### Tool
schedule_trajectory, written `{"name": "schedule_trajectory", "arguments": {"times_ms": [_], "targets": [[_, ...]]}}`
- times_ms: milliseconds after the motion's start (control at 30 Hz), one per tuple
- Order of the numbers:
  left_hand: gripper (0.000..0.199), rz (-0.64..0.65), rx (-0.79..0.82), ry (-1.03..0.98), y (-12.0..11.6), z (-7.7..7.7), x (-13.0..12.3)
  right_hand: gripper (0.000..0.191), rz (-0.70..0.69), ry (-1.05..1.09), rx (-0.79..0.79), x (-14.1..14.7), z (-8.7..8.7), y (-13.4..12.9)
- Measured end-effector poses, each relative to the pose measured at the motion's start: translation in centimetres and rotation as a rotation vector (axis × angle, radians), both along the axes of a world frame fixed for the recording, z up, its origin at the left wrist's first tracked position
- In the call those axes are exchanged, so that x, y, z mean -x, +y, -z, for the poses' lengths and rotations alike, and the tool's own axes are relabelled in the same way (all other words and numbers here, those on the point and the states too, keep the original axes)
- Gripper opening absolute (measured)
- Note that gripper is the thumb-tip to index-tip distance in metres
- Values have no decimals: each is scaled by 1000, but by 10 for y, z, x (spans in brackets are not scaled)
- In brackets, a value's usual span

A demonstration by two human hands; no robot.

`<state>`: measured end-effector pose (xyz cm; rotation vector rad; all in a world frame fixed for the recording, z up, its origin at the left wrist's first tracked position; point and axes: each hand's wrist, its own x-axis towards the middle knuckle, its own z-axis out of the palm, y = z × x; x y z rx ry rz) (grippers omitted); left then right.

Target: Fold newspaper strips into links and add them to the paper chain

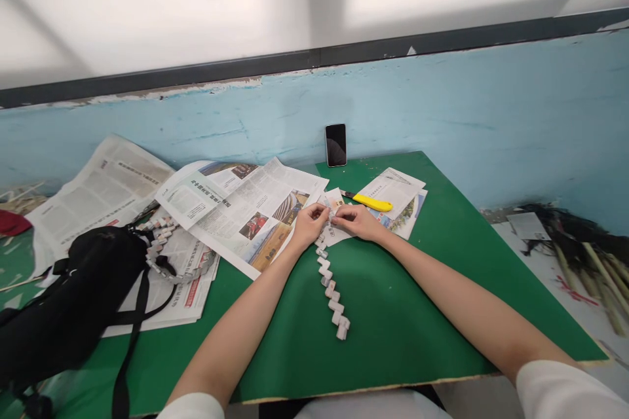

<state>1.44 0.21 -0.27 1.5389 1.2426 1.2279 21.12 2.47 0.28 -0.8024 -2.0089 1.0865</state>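
A zigzag chain of folded paper pieces (331,288) lies on the green table, running from my hands toward the front edge. My left hand (310,222) pinches the chain's far end, its fingers closed. Close beside it on the right, my right hand (360,220) is also closed, its fingertips on the same end of the paper chain. The fingertips partly hide the small piece between them. Cut printed paper (333,199) lies under and behind the hands. Just beyond my right hand is a yellow utility knife (373,201).
Newspapers (230,200) cover the table's left part, with another folded chain (184,272) and a black bag (93,281) there. A phone (337,145) leans on the blue wall. Papers (390,191) lie at the right. Sticks (599,275) are on the floor.
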Motion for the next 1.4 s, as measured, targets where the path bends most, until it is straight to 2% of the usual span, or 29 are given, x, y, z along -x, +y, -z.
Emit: {"name": "schedule_trajectory", "arguments": {"times_ms": [567,700,800,967,1167,1267,1400], "targets": [[42,109,-50,128,1,-10,2,36,-11,-16,6,-1,-5,-2],[40,130,-65,163,-1,-12,1,38,131,50,11,-1,-6,-2],[37,195,-49,175,-3,-14,-1,29,245,146,-48,-1,-6,-1],[36,310,-54,201,-5,-14,-4,21,239,186,-140,0,-5,-1],[38,287,-17,193,-5,-13,-5,20,310,176,-163,0,-3,-3],[38,285,35,159,-6,-13,-6,16,365,180,-219,1,-4,-5],[42,304,99,136,-7,-16,-4,13,363,137,-312,2,0,-7]]}}
